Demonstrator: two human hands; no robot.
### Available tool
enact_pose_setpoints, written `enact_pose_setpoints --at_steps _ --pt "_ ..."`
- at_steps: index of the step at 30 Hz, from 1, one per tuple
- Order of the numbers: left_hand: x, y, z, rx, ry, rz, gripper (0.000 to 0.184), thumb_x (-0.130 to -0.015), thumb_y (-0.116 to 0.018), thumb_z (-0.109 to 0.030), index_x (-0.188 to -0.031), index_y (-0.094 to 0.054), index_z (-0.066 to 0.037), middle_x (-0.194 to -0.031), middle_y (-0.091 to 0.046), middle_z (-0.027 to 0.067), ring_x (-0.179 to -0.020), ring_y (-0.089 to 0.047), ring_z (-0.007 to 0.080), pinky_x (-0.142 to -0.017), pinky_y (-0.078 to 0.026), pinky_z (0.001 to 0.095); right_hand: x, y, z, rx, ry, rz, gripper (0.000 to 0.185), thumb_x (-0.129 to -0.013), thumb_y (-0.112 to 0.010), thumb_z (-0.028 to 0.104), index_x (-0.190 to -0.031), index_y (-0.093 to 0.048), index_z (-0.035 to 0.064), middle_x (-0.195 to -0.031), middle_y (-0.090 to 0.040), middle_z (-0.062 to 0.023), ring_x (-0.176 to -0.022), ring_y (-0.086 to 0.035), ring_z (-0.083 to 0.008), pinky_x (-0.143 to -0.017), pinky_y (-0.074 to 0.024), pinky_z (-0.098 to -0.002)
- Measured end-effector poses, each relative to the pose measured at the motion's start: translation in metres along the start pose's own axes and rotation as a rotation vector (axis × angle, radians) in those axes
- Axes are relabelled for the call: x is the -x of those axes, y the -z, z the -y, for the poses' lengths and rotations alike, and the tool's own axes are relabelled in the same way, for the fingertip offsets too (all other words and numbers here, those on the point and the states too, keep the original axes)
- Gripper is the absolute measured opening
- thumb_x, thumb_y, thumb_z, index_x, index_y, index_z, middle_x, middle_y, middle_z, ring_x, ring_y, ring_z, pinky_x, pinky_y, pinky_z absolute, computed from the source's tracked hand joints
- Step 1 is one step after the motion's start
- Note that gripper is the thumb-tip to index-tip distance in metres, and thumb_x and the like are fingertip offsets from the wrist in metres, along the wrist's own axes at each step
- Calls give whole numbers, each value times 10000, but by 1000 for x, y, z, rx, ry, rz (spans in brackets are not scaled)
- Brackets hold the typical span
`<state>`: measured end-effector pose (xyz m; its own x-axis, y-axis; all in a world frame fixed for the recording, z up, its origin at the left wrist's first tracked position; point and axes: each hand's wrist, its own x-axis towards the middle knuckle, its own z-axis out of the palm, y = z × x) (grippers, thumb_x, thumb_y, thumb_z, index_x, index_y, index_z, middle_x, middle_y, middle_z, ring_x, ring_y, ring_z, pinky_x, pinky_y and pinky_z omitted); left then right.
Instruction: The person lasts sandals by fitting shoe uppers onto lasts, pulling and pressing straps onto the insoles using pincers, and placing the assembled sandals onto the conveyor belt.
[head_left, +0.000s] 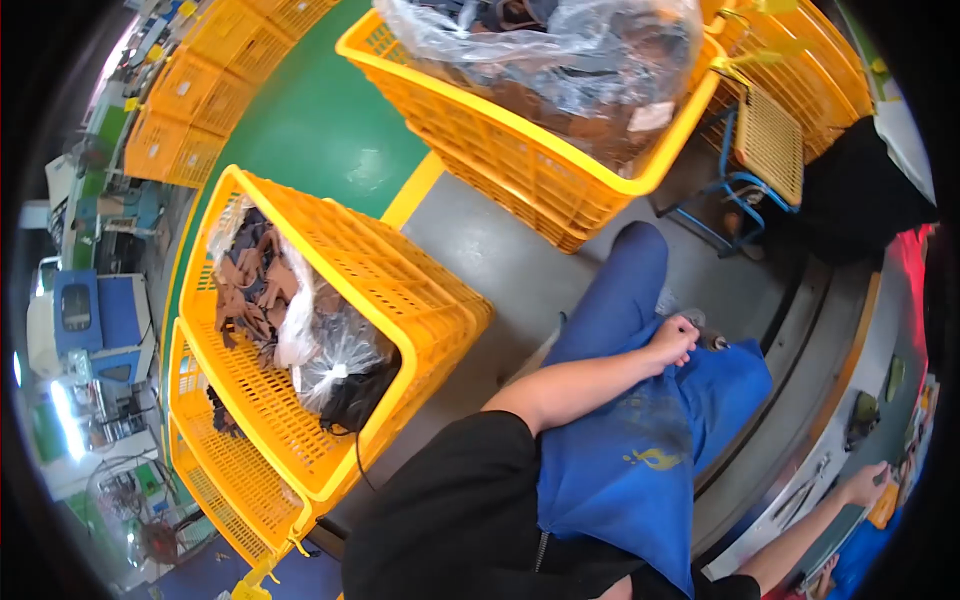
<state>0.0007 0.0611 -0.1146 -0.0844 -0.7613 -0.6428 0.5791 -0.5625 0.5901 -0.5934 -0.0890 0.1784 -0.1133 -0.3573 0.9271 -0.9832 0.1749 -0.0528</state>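
My left hand (675,342) rests on the blue apron (640,440) over my lap, its fingers curled closed. Whether anything is inside that fist is hidden. At the lower right, my right hand (866,485) reaches over the edge of the workbench (800,480). Between its fingertips is a small dark green piece (880,479), too small to name. An orange item (884,508) lies just below that hand. Further up the bench are a dark rounded object (862,415) and a small green piece (894,378).
A yellow crate (430,330) holding brown and dark scraps and plastic bags stands at my left. Ahead, another yellow crate (540,150) holds a large clear bag (590,60) of scraps. A blue-framed stool (735,200) stands beyond my knee. Machines (100,320) line the far left.
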Motion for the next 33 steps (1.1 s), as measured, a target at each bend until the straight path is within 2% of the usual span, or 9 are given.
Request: enact_pose_setpoints --at_steps 4,6,9,15,17,21,24,27,33 --pt "-3 -3 9 27 -28 9 217 -1001 -605 -262 -1117 -599 -78 -878 -678 101 -605 -627 158 -470 -510 306 -32 -15 51 -199 455 56 204 -982 -747 218 -1081 -802 49 -1038 -794 -108 -975 -750 -197 -845 -584 -274" --pt "1 -2 6 29 -20 -2 209 -1004 -597 -234 -1142 -580 -77 -860 -659 80 -598 -612 153 -464 -493 301 -23 37 162 55 533 4 221 -975 -743 131 -1126 -770 -29 -1109 -781 -135 -986 -735 -208 -936 -565 -285" --pt "-2 -1 6 18 -19 -3 200 -1017 -592 -225 -1143 -578 -70 -878 -660 78 -583 -593 141 -456 -487 303 -25 5 106 -347 507 313 260 -988 -721 100 -1208 -735 -39 -1199 -758 -138 -1019 -731 -196 -967 -552 -264" --pt "17 20 -7 168 -43 22 169 -957 -675 -194 -1062 -605 -81 -846 -697 112 -634 -666 221 -515 -550 368 16 55 199 -604 394 449 263 -1060 -554 77 -1255 -688 -36 -1246 -717 -172 -1112 -696 -240 -976 -557 -310" --pt "24 31 -16 203 -39 104 243 -948 -710 -188 -1142 -668 -47 -971 -757 174 -744 -729 249 -609 -601 369 18 110 267 -336 354 446 263 -1022 -593 86 -1245 -701 -3 -1287 -699 -129 -1143 -675 -242 -1014 -526 -323" --pt "14 29 -14 -6 20 24 315 -1002 -703 -275 -1241 -602 -95 -1003 -730 121 -724 -676 184 -608 -575 312 21 102 225 -471 -69 268 101 -923 -758 138 -981 -731 60 -1105 -727 -99 -935 -713 -216 -726 -579 -328" --pt "5 28 -4 -43 52 68 239 -1040 -652 -249 -1220 -596 -103 -972 -714 101 -702 -668 180 -566 -560 303 39 83 150 -402 -317 134 120 -920 -753 147 -971 -750 38 -1002 -756 -90 -810 -708 -166 -689 -557 -300" --pt "-6 23 -6 -67 88 70 264 -1025 -679 -256 -1223 -588 -107 -970 -714 108 -697 -670 196 -577 -566 322 43 59 89 -349 -868 346 209 -916 -753 207 -1017 -743 23 -878 -750 -91 -733 -694 -159 -589 -545 -309" --pt "-11 25 -1 -112 98 16 268 -1021 -682 -243 -1221 -586 -92 -975 -701 117 -713 -667 213 -574 -564 320 42 13 56 -464 -1324 650 457 -918 -799 355 -1094 -632 -33 -900 -702 -132 -715 -714 -201 -491 -533 -313"
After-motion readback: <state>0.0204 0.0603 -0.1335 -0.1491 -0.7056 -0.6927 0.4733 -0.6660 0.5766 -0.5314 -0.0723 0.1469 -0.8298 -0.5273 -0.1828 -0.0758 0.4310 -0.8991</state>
